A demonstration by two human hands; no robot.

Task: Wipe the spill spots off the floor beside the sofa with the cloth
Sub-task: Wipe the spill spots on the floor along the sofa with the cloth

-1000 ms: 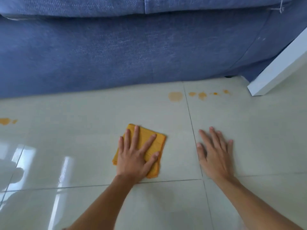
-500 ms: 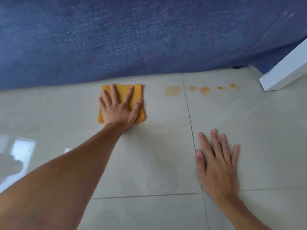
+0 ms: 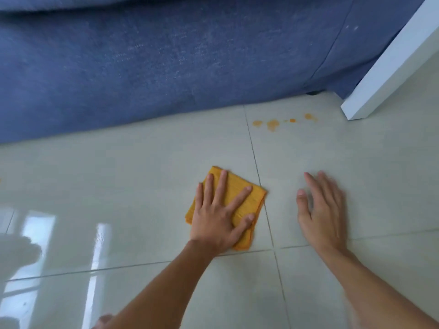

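You are pressing the folded cloth (image 3: 234, 205) flat to the floor (image 3: 142, 174) under your left hand (image 3: 219, 217), fingers (image 3: 221, 188) spread. Your right hand (image 3: 319, 210) is resting at its 3 o'clock, fingers loosely together. A row of spill spots (image 3: 272, 124) is remaining at 1 o'clock, beside the sofa (image 3: 166, 67); work appears incomplete. The cloth's long axis is running roughly 11 to 5 o'clock.

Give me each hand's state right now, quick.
Left hand: open, pressed flat on the orange cloth.
Right hand: open, flat on the floor, holding nothing.
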